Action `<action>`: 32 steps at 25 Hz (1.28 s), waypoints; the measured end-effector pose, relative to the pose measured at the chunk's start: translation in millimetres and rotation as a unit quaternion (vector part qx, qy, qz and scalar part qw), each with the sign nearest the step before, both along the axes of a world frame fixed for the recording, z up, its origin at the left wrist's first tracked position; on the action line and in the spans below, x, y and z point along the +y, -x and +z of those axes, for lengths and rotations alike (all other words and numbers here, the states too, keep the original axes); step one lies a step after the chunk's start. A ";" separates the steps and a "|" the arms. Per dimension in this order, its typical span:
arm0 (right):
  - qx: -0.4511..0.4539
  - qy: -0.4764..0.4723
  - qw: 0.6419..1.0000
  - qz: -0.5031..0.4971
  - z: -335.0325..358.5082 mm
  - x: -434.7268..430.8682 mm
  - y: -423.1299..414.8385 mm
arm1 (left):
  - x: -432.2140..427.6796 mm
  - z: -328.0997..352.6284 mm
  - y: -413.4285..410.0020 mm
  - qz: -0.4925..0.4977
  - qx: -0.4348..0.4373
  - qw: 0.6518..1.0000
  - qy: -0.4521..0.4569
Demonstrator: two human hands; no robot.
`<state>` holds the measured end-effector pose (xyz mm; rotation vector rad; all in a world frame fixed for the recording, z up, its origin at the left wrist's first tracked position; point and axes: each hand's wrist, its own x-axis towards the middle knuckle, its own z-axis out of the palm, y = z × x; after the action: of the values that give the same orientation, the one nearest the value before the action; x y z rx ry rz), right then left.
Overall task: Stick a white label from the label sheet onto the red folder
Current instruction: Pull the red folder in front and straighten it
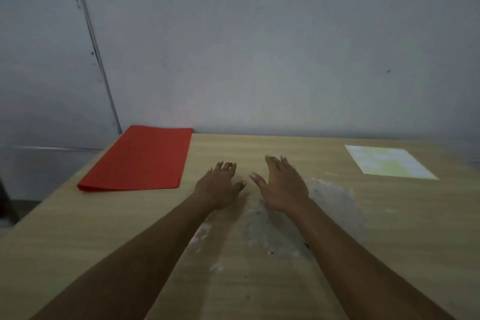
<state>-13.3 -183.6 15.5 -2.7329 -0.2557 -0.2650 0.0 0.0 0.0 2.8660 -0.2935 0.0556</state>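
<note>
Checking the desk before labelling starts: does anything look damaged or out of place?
The table has a worn, whitish patch beneath the hands, as if scraped. The red folder and label sheet lie flat.

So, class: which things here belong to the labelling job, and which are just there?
For the job:
red folder
label sheet
left hand, open
right hand, open

Just there:
table
pale worn patch
wall

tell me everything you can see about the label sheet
The label sheet is a pale rectangular sheet, yellowish with faint bluish-white label shapes in rows, too blurred to count. It lies flat on the wooden table, at the far right near the wall, slightly skewed. Nothing touches it; both hands are well away from it.
</note>
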 end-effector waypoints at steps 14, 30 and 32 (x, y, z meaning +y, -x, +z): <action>0.041 0.042 0.998 -0.022 -49.8 5.9 18.6 | 0.6 -30.8 25.9 0.006 -0.031 0.999 0.025; -0.007 -0.015 1.000 -0.024 -26.7 88.4 -18.7 | 59.2 -11.7 28.3 -0.013 -0.189 0.964 0.185; -0.012 -0.036 0.999 -0.005 -27.4 106.1 -24.3 | 83.8 -9.9 25.4 0.052 -0.250 0.942 0.219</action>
<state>11.0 -77.5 -11.9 -2.6610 -0.2342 -0.3032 -25.4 83.8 -9.9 2.3776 -0.1890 0.7741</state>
